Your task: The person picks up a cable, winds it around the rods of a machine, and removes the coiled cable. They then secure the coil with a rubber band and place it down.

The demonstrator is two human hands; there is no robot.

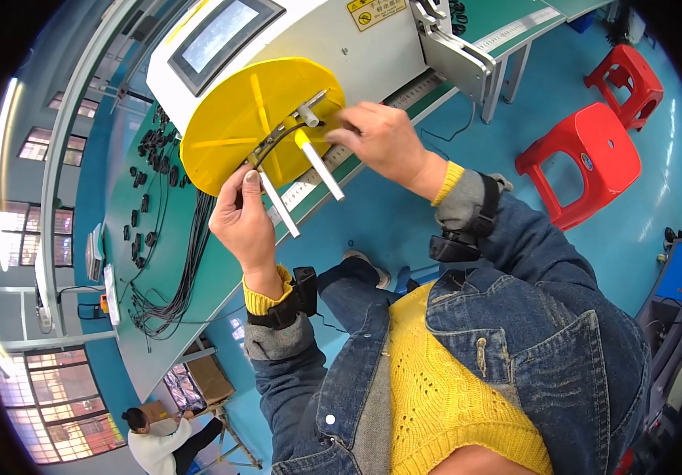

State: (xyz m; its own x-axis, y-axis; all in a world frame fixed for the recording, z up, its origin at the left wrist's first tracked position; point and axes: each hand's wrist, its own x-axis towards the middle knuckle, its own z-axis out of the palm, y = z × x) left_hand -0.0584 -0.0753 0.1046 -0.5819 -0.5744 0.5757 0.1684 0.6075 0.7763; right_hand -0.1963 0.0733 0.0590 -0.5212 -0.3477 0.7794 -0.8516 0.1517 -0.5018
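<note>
A yellow disc [218, 115] is mounted on the front of a white winding machine [341, 59]. Two pale rods [322, 168] stick out from it toward me, and a short grey post stands near its slotted bar. Along that bar curves a short black cable [279, 141]. My left hand [244, 218] pinches the cable's lower end between thumb and forefinger at the disc's lower edge. By the disc's right edge is my right hand [384, 142], its fingers bent and smeared by motion near the cable's other end; whether it holds anything is unclear.
A screen [218, 36] tops the machine. The green table [139, 277] carries a bundle of long black cables [186, 273] and several small coils. Red stools [586, 158] stand at the right on the blue floor. Another person [163, 443] sits at the lower left.
</note>
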